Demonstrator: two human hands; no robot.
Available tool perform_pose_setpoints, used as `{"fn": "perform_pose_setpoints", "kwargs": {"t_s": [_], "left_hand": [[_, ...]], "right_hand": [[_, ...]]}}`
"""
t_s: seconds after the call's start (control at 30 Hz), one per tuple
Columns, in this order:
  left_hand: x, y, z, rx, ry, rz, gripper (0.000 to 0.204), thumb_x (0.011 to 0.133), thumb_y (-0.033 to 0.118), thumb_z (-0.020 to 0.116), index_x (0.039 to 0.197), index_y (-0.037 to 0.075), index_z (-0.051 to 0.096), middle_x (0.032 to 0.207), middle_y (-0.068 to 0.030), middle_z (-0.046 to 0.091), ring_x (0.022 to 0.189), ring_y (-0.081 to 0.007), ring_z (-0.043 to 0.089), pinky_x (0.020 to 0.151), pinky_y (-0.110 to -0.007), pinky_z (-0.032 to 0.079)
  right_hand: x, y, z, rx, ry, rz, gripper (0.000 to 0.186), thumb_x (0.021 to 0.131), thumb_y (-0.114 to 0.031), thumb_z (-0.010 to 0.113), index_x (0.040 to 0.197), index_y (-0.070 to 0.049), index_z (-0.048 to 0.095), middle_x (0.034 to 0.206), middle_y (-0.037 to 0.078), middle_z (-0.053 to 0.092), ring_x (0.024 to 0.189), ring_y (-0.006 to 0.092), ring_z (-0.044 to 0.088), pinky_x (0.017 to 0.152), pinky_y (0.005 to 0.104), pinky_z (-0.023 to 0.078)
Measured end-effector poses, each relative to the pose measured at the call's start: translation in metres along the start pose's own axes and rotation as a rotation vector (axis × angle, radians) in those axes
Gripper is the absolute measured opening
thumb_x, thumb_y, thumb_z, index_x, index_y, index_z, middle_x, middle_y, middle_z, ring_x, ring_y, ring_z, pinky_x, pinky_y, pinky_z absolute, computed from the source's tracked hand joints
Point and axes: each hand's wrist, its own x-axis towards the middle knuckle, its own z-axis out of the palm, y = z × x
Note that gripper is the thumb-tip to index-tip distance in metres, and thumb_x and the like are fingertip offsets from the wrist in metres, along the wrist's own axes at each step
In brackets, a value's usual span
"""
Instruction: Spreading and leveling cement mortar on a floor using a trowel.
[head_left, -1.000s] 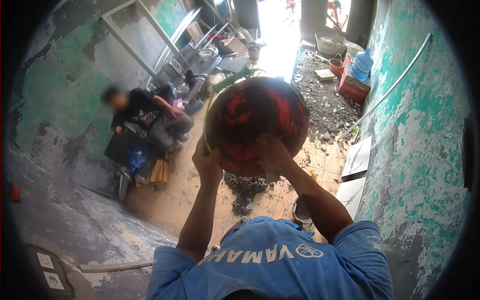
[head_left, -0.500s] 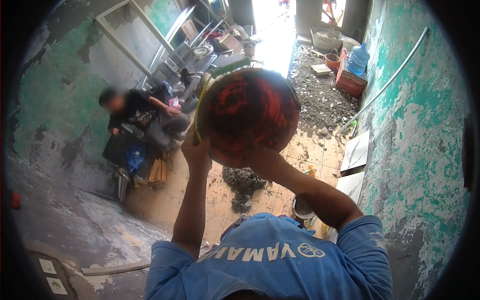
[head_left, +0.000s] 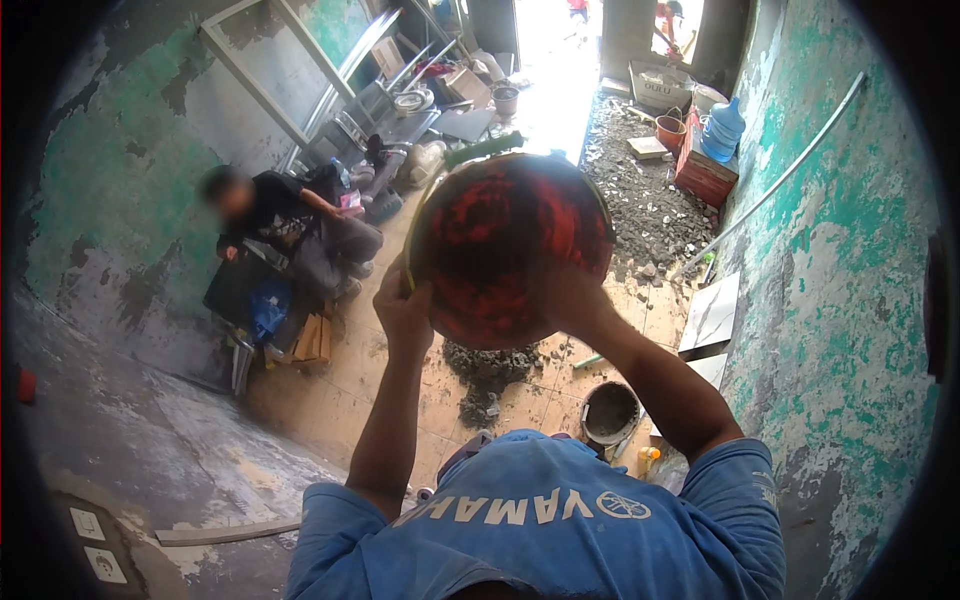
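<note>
- While the left hand [head_left: 405,312] pinches the left edge of the round red-and-black tub [head_left: 490,225], its thumb lies on the near side; the other fingers go out of sight behind the edge.
- The right hand [head_left: 572,302] is at the lower right of the tub, overlapping its dark, red-streaked face; shadow hides its fingertips, so I cannot tell whether they are spread, pressed together or closed on something.
- To handle this well, I judge the left pinch should be firm and square to the edge, since it seems to carry much of the load; the right hand would do best to press evenly, so that the tub does not twist; bent elbows would help soak up any wobble.
- The tub is up in front of the chest, its round face toward the head; it lies between the hands and mostly beyond them, so its weight probably pulls away from the grip.
- A green strip [head_left: 485,150] shows at the tub's far edge, well apart from both hands.
- Beneath, on the tiled floor [head_left: 375,405], lies a heap of grey mortar [head_left: 487,375]; a dark bucket [head_left: 610,413] stands to the right of it, below the right forearm.
</note>
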Motion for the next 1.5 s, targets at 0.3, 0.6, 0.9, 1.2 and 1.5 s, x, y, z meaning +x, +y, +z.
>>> {"fn": "perform_pose_setpoints", "kwargs": {"t_s": [0.3,0.6,0.9,1.2,1.5], "left_hand": [[-0.005,0.005,0.009,0.016,0.010,0.000,0.037,0.076,-0.004,0.052,0.111,-0.007,0.061,0.109,-0.0063,0.062,0.094,-0.0124,0.059,0.086,-0.027,0.047],[-0.003,0.010,0.012,0.222,0.001,0.117,0.044,0.076,-0.005,0.055,0.120,-0.003,0.060,0.117,-0.0127,0.063,0.104,-0.0156,0.059,0.090,-0.027,0.045],[-0.003,0.021,0.032,0.222,0.050,0.211,0.048,0.075,-0.009,0.053,0.123,-0.003,0.057,0.121,-0.0143,0.061,0.112,-0.0192,0.057,0.097,-0.029,0.042],[-0.007,0.016,0.033,0.382,0.083,0.316,0.049,0.070,-0.012,0.053,0.117,-0.005,0.061,0.119,-0.0179,0.062,0.117,-0.0262,0.056,0.100,-0.033,0.041],[-0.008,0.017,0.031,0.355,0.161,0.298,0.037,0.069,-0.009,0.055,0.105,-0.010,0.064,0.120,-0.0149,0.062,0.119,-0.0272,0.055,0.098,-0.034,0.043]], "right_hand": [[-0.002,0.001,-0.016,0.112,-0.086,0.092,0.035,0.091,-0.016,0.043,0.124,-0.002,0.043,0.078,0.018,0.067,0.070,0.0357,0.067,0.060,0.0452,0.056],[-0.007,0.001,-0.057,0.120,0.024,0.222,0.022,0.091,-0.014,0.044,0.105,0.003,0.049,0.073,0.016,0.064,0.064,0.0321,0.067,0.053,0.0394,0.056],[0.007,-0.007,-0.051,0.336,-0.006,0.472,0.050,0.092,-0.023,0.047,0.134,-0.002,0.028,0.072,0.022,0.065,0.074,0.0450,0.065,0.067,0.0525,0.054],[0.029,-0.019,-0.037,0.376,-0.149,0.433,0.072,0.086,-0.021,0.055,0.140,0.004,0.015,0.112,0.032,0.057,0.096,0.0418,0.063,0.074,0.0494,0.054],[0.040,-0.026,-0.017,0.450,-0.225,0.471,0.067,0.083,-0.020,0.060,0.135,0.003,0.024,0.111,0.028,0.061,0.097,0.0455,0.062,0.080,0.0502,0.052]]}}
